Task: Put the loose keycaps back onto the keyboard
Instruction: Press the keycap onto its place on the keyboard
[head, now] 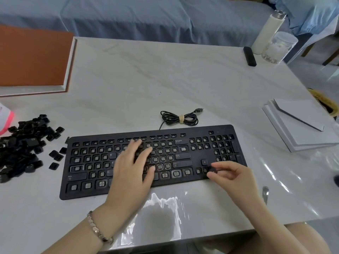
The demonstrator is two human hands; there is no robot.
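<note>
Pinching a keycap point(212, 169): right hand point(236, 177)

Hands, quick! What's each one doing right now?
Left hand: open, fingers resting on the keyboard.
Right hand: pinching a keycap.

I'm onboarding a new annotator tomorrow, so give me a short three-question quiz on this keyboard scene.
1. True or false: the right hand pinches a keycap over the arrow-key area of the keyboard.
2. The pile of loose keycaps lies: A) left of the keyboard, B) right of it, C) on top of it.
3. Which hand lies flat, fingers spread, on the keyboard's middle?
Key: 1 true. 2 A. 3 the left hand.
</note>
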